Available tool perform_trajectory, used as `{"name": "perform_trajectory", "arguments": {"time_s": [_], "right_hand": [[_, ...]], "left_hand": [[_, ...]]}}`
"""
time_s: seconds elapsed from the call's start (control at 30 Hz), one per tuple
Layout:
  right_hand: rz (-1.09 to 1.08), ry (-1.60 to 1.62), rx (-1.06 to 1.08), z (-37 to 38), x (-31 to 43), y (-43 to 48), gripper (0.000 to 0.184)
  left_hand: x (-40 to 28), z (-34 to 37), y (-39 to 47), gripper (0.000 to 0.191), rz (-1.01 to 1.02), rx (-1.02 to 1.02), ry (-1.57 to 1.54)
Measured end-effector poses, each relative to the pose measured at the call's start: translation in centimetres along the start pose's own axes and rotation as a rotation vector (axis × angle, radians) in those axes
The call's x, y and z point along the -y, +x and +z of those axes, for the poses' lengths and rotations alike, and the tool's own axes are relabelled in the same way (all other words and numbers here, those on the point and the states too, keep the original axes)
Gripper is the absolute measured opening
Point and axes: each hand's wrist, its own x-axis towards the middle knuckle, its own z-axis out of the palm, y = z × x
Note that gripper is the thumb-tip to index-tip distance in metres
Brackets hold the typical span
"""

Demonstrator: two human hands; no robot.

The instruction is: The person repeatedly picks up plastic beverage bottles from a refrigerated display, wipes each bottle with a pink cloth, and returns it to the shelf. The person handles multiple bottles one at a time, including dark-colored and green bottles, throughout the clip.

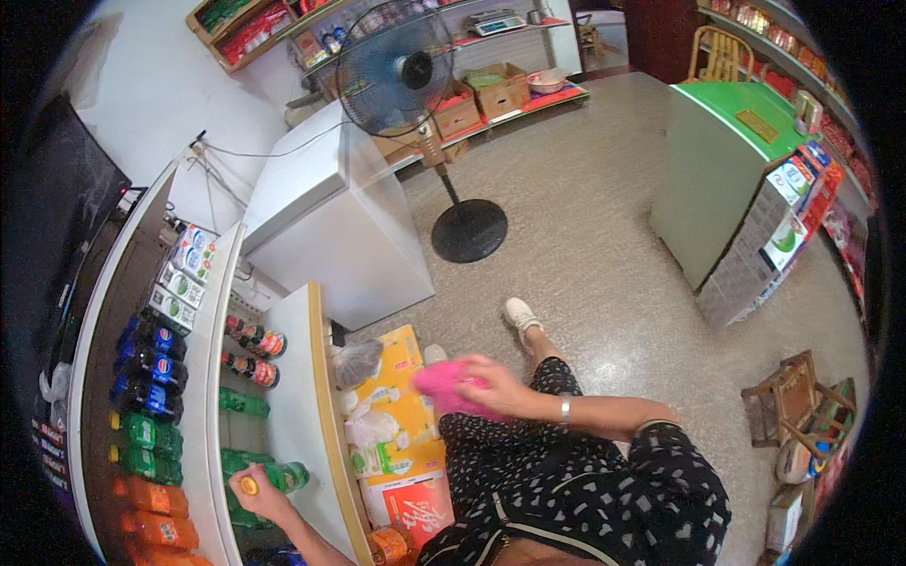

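My left hand (263, 495) grips a green plastic soda bottle (291, 477) by its neck, and the yellow cap (248, 486) shows between my fingers. The bottle is at the lower shelf (311, 439), among other green bottles (244, 402) partly hidden by the upper shelf edge. Bunched in my right hand (495, 388) is a bright pink cloth (440, 385), held above my lap and slightly blurred. Dark cola bottles with blue labels (157, 378) and orange soda bottles (159, 499) line the upper shelf. Two dark bottles with red labels (258, 338) stand on the lower one.
Yellow cartons (407, 368) with plastic bags (371, 424) and a red box (417, 509) lie beside the shelf. Ahead are a white chest freezer (340, 240) and a standing fan (469, 230). A green-topped counter (729, 106) and a small wooden stool (789, 400) are at right.
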Motion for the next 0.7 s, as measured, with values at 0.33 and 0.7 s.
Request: {"name": "perform_trajectory", "arguments": {"time_s": [0.33,0.7], "right_hand": [[-0.351,-0.017,-0.186,9.5,2.2,-0.5,0.038],[0.624,0.897,-0.129,4.3,-3.4,-1.7,0.041]], "left_hand": [[-13.1,11.3,-13.9,0.014,-0.219,0.394,-0.67],[-15.2,11.7,-10.9,0.013,-0.104,0.717,-0.942]]}}
